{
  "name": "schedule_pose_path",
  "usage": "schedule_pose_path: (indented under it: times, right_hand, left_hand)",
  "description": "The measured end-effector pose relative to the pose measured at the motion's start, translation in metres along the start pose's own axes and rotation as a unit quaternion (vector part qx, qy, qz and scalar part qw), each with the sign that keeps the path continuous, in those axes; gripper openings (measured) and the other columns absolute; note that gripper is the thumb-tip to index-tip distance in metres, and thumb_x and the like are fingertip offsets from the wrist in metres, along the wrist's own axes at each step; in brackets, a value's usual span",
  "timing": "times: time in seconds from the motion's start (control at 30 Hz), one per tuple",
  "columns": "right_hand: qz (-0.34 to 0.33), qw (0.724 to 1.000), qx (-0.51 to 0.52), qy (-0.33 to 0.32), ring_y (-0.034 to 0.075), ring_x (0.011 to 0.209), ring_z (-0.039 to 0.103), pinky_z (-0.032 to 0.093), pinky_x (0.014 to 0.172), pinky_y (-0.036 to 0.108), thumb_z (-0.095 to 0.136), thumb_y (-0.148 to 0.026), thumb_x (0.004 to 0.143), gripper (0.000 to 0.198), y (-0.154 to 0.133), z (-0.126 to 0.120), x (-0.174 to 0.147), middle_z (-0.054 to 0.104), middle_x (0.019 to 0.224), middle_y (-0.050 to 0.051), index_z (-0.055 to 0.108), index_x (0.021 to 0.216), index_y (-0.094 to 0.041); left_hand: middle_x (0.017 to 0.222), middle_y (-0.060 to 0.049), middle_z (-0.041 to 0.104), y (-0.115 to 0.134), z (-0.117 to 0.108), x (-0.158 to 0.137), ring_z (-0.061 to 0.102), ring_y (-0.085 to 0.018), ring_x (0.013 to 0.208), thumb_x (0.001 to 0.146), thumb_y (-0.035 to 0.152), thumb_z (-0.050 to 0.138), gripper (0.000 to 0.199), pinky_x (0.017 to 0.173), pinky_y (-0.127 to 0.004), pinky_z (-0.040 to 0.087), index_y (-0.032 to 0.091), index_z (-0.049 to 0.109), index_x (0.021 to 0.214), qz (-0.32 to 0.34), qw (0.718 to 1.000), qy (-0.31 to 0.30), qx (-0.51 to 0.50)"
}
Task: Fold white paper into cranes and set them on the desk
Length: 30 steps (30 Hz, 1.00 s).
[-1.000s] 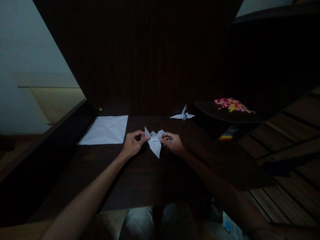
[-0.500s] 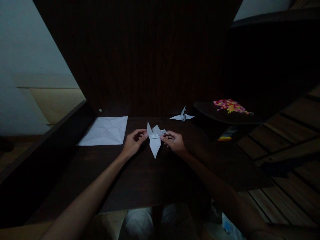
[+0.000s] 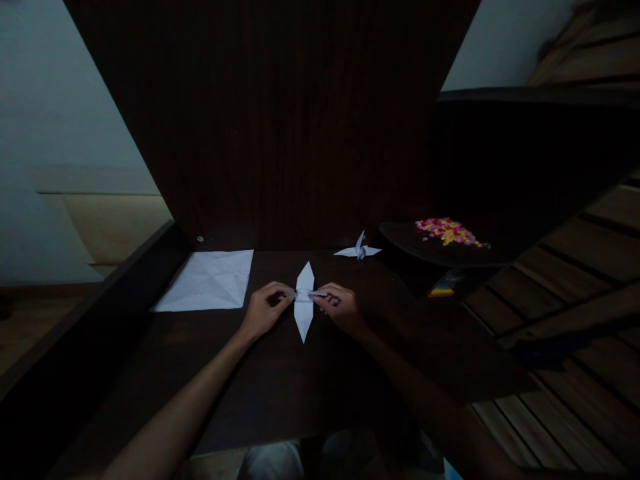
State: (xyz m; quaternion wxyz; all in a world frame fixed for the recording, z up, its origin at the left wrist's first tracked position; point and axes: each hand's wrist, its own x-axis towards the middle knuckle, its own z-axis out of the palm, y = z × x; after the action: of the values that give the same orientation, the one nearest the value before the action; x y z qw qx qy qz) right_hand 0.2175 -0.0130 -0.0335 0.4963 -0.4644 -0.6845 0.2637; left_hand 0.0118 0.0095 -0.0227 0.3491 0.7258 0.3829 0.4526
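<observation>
Between my hands is a white origami crane [image 3: 304,313], its two pointed wings spread flat, one away from me and one toward me. My left hand [image 3: 265,308] pinches the narrow end on its left side between thumb and fingers. On the opposite side, my right hand [image 3: 343,308] pinches the other narrow end. Farther back, a second paper crane [image 3: 360,251] rests on the dark tabletop with its neck raised, touched by neither hand. To the left lies a creased white paper sheet [image 3: 207,280].
A dark raised side board [image 3: 100,300] borders the table on the left, and a tall wooden panel [image 3: 280,120] stands behind. Small pink, red and yellow pieces [image 3: 450,231] are heaped on a rounded shelf [image 3: 400,237] at right. Wooden slats [image 3: 560,287] lie beyond.
Both wings of the crane in my hands have been spread flat, and its ends are drawn out sideways. The view has tilted up slightly, so everything sits lower.
</observation>
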Motion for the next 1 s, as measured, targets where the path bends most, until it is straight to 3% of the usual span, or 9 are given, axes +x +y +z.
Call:
schedule_pose_path:
  times: [0.23, 0.33, 0.47, 0.7, 1.0]
  right_hand:
    - [-0.081, 0.996, -0.048, -0.005, 0.01, 0.061, 0.053, 0.042, 0.054, 0.022, 0.064, -0.028, 0.076, 0.014, -0.001, -0.001, -0.001, 0.063, 0.078, 0.003, 0.069, 0.084, -0.018]
    - [-0.081, 0.995, -0.053, -0.023, 0.009, 0.056, 0.051, 0.041, 0.052, 0.021, 0.064, -0.028, 0.077, 0.013, 0.0, 0.0, 0.0, 0.063, 0.075, 0.002, 0.069, 0.083, -0.018]
    - [-0.061, 0.995, -0.081, 0.006, 0.01, 0.055, 0.051, 0.04, 0.052, 0.021, 0.062, -0.029, 0.078, 0.014, 0.004, 0.001, 0.001, 0.063, 0.069, 0.002, 0.068, 0.077, -0.017]
    - [0.016, 0.978, -0.147, 0.15, 0.009, 0.043, 0.048, 0.038, 0.046, 0.02, 0.057, -0.034, 0.077, 0.022, 0.025, -0.009, 0.022, 0.056, 0.05, -0.001, 0.065, 0.071, -0.015]
    - [0.139, 0.928, -0.267, 0.217, 0.016, 0.06, 0.062, 0.041, 0.061, 0.023, 0.054, -0.034, 0.079, 0.021, 0.048, -0.013, 0.066, 0.068, 0.067, 0.006, 0.065, 0.074, -0.016]
  left_hand:
    - [0.084, -0.005, 0.068, -0.011, -0.004, 0.0, 0.063, -0.018, 0.081, 0.083, 0.025, 0.056, 0.013, 0.076, -0.031, 0.049, 0.018, 0.067, 0.081, 0.072, 0.992, -0.007, 0.104]
    - [0.084, -0.005, 0.069, -0.014, -0.005, -0.001, 0.064, -0.018, 0.08, 0.083, 0.027, 0.056, 0.014, 0.077, -0.031, 0.051, 0.019, 0.067, 0.082, 0.078, 0.99, 0.002, 0.116]
    - [0.093, -0.006, 0.07, -0.017, -0.004, -0.002, 0.065, -0.019, 0.084, 0.084, 0.032, 0.055, 0.021, 0.079, -0.033, 0.052, 0.019, 0.065, 0.097, 0.048, 0.99, 0.05, 0.126]
    - [0.094, -0.006, 0.068, -0.019, -0.005, 0.0, 0.065, -0.018, 0.086, 0.085, 0.031, 0.052, 0.028, 0.081, -0.033, 0.052, 0.017, 0.059, 0.109, 0.022, 0.987, 0.102, 0.124]
    - [0.092, -0.006, 0.066, -0.018, -0.002, -0.002, 0.064, -0.018, 0.085, 0.086, 0.028, 0.05, 0.022, 0.079, -0.032, 0.052, 0.019, 0.06, 0.104, 0.058, 0.982, 0.096, 0.152]
